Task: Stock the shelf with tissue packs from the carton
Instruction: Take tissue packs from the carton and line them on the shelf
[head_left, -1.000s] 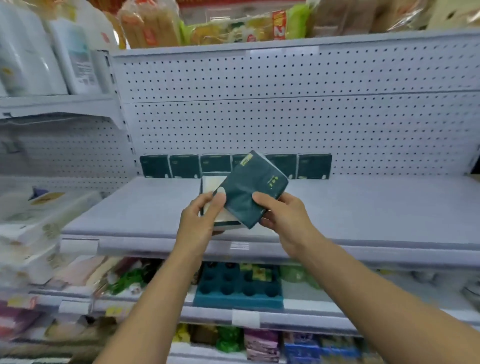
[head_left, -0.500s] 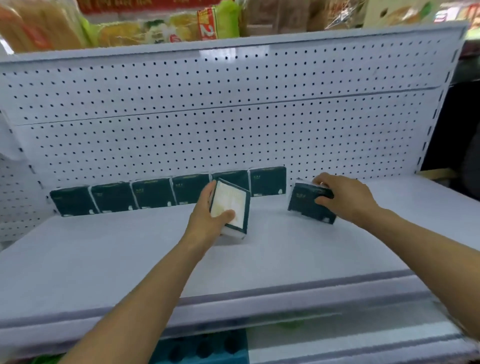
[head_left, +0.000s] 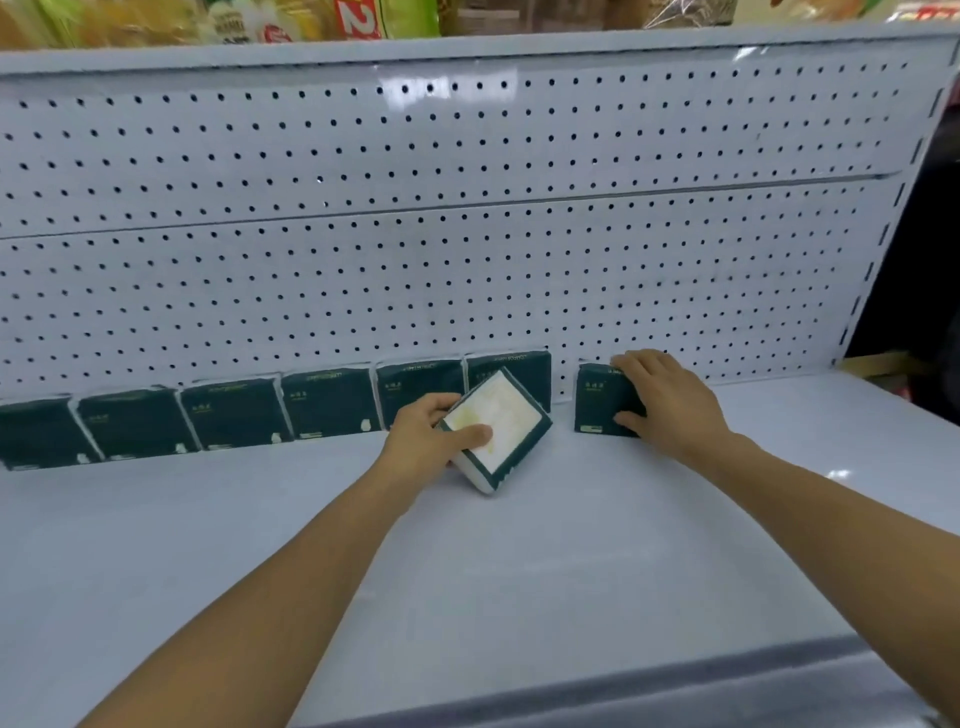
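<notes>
Here, near: my left hand (head_left: 426, 434) grips a tilted tissue pack (head_left: 496, 436) (pale face up), unplaced.
Further: my right hand (head_left: 662, 395) holds another pack (head_left: 597, 400) upright by the pegboard (head_left: 467, 234).
Rear: row of packs (head_left: 234, 413) stands; shelf (head_left: 467, 571) mostly unfilled.

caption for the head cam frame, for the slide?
Right hand stands a tissue pack upright by the pegboard row while the left hand holds a second, tilted pack over the shelf.
</notes>
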